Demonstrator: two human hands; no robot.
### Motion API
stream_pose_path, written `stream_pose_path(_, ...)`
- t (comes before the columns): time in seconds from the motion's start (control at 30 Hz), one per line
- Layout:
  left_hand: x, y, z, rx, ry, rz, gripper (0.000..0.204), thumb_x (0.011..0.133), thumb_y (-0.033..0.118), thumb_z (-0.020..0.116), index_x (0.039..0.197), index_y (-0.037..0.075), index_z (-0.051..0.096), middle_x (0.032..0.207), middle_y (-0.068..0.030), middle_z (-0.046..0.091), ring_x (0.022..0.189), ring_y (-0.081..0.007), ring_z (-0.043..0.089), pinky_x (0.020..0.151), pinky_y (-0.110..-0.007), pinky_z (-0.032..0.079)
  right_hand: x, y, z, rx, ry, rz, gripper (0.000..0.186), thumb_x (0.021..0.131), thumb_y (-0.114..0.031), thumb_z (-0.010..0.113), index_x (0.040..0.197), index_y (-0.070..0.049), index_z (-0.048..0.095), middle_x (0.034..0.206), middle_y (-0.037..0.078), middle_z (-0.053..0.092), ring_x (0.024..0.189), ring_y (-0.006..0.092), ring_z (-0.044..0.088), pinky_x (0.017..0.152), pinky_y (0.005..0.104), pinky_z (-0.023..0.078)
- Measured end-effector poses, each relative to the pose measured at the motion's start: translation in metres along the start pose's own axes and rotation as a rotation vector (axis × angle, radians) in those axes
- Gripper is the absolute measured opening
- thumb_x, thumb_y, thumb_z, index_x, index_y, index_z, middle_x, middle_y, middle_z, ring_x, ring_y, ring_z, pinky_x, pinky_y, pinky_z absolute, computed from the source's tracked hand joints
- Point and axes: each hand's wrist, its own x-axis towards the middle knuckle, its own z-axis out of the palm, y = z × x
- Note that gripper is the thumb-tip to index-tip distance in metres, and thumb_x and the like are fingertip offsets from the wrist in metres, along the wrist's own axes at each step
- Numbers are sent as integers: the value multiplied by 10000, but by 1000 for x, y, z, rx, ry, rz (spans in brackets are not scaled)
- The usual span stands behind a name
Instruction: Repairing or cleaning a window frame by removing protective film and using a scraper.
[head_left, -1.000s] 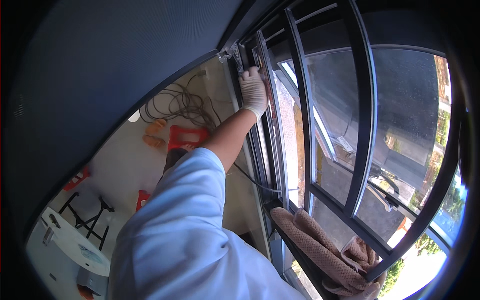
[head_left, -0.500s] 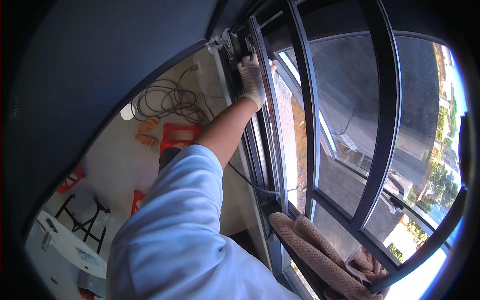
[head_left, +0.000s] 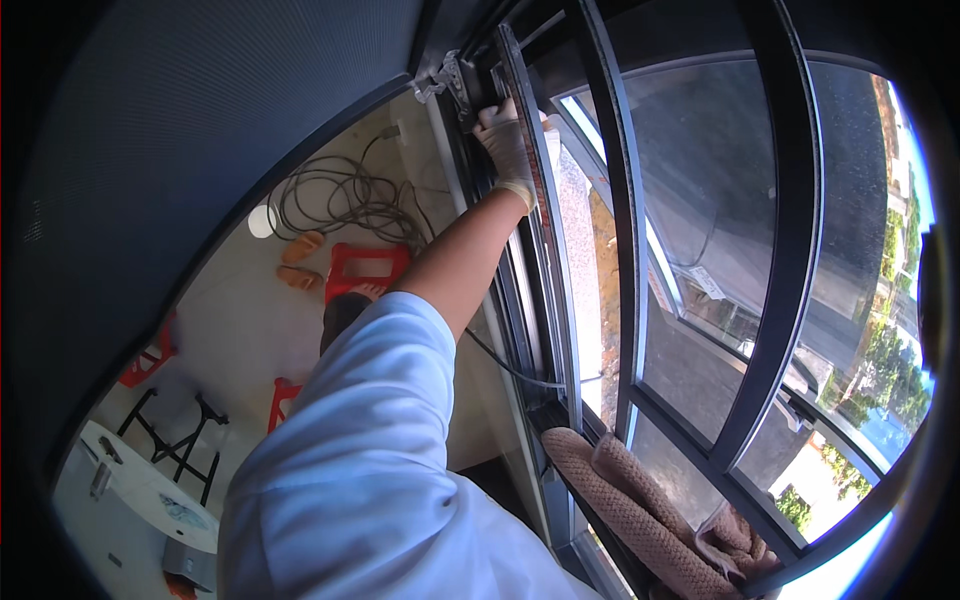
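My left hand (head_left: 508, 145), in a pale thin glove, reaches up to the dark window frame (head_left: 512, 300) near its top corner. Its fingers are curled closed, and a dark upright bar (head_left: 537, 150) crosses in front of them. Whatever they hold, if anything, is hidden. Close above the hand sits a metal hinge bracket (head_left: 440, 78). A bare forearm and light blue sleeve (head_left: 370, 400) lead up to it. My right hand is out of view. A brown textured towel (head_left: 640, 510) lies draped over the lower end of the frame.
More dark bars (head_left: 775, 250) stand on the right, with a tilted glass pane (head_left: 700, 170) beyond. A dark panel (head_left: 230, 120) fills the upper left. Below are a coiled cable (head_left: 340, 205), orange slippers (head_left: 300, 262), a red stool (head_left: 365, 262) and a folding stand (head_left: 180, 440).
The whole view has shifted slightly. My left hand stays by the frame's top corner, its wrist a little farther right, with the fingers still curled.
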Motion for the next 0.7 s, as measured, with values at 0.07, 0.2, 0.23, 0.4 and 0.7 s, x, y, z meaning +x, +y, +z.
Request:
stream_pose_path(0.07, 2, 1, 1, 28, 21, -25, 164, 768, 116, 659, 914, 93, 588, 1049, -161, 437, 1061, -255, 371, 909, -375, 321, 2, -1, 0, 4, 0, -8, 699, 899, -542, 484, 1155, 101, 591, 997, 216, 644, 914, 299, 611, 846, 400, 476)
stream_pose_path(0.2, -2, -16, 3, -85, -1, 53, 132, 807, 157, 618, 918, 93, 585, 1024, -145, 425, 1013, -250, 397, 911, -376, 317, 2, -5, 2, 11, 14, -25, 672, 904, -517, 487, 1148, 100, 595, 994, 215, 645, 910, 299, 612, 845, 398, 475)
stream_pose_path(0.23, -2, -20, 4, -84, 0, 54, 132, 807, 157, 618, 918, 93, 585, 1024, -145, 425, 1013, -250, 397, 911, -376, 317, 3, -6, 3, 13, 18, -29, 665, 906, -511, 487, 1146, 100, 596, 993, 215, 645, 909, 299, 612, 845, 398, 475)
stream_pose_path(0.4, -8, -16, -7, -163, 50, 115, 252, 732, 244, 722, 893, 125, 570, 1030, -79, 493, 1026, -284, 403, 910, -416, 279, 3, -9, 4, 2, 46, -39, 631, 913, -481, 491, 1137, 99, 602, 988, 214, 646, 905, 299, 613, 844, 396, 475)
stream_pose_path(0.7, 9, -10, -24, 190, -105, 304, 179, 711, 282, 717, 825, 159, 655, 1007, -26, 562, 1024, -245, 422, 896, -431, 243, -2, -24, 5, -2, 66, -65, 570, 925, -426, 497, 1121, 97, 612, 980, 212, 648, 897, 300, 614, 843, 393, 474)
